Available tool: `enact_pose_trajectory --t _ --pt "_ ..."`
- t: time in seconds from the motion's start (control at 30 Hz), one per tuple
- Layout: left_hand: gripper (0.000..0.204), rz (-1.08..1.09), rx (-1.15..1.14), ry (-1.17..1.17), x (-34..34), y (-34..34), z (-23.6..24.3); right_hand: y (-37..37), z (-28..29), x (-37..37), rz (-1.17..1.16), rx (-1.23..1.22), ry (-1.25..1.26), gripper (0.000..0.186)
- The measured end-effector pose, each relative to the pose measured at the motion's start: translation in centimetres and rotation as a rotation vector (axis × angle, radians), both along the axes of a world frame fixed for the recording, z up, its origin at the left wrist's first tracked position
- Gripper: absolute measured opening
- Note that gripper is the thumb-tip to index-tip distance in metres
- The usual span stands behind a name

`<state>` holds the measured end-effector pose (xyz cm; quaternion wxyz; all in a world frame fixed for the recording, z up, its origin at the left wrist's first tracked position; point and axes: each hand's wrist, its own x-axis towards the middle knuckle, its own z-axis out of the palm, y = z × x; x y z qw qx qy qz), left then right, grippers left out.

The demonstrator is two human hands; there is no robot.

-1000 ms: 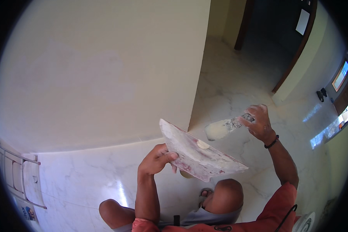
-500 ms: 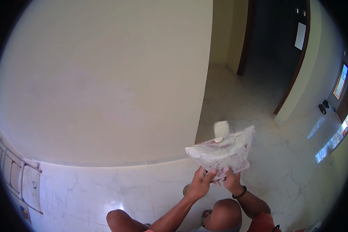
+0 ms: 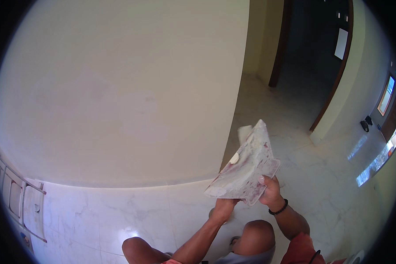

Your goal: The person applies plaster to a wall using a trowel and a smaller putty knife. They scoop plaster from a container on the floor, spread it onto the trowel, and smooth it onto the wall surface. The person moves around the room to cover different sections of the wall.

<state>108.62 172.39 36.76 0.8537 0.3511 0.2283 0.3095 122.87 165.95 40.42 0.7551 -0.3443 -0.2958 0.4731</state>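
Observation:
I hold a flat, angular putty board (image 3: 251, 169) before me, tilted and smeared with white, with brownish marks. My right hand (image 3: 270, 190) is closed on its lower right side, the thumb on the face towards me and the fingers mostly behind. Beneath the lower edge, my left hand (image 3: 225, 208) supports it, its fingers hidden by the board. A small white lump (image 3: 234, 158) sits at the upper left edge. Behind that edge a pale block-like piece (image 3: 244, 132) sticks up; whether it is joined to the board I cannot tell.
A cream wall (image 3: 127, 88) with paler patches rises ahead. To the far left, a metal ladder-like frame (image 3: 22, 198) lies near the wall's foot. Glossy marble-look tiles (image 3: 119, 215) cover the floor. At the right are a dark doorway (image 3: 310, 57) and shoes (image 3: 365, 124) by the far wall.
The board has turned anticlockwise, its right corner swinging up. My left hand has slid lower beneath it, while my right hand has shifted slightly right and up along its side.

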Motion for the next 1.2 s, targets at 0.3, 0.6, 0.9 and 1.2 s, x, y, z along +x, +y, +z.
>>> enact_pose_trajectory --t 0.3,0.6,0.9,1.2 --pt "0.04 -0.073 0.701 0.286 0.1 0.2 -0.4 0.7 1.8 -0.8 0.078 -0.141 -0.097 0.06" --pt "0.013 0.484 0.103 -0.278 -2.4 3.5 1.8 2.0 10.3 -1.7 -0.25 0.012 -0.273 0.057" --pt "0.007 0.643 0.083 -0.264 -3.1 4.8 3.0 9.5 10.7 0.1 -0.613 -0.184 -0.82 0.038" --pt "0.01 0.63 0.091 -0.335 -4.8 5.5 2.8 14.2 12.6 -4.3 -0.957 -0.632 -1.32 0.037"
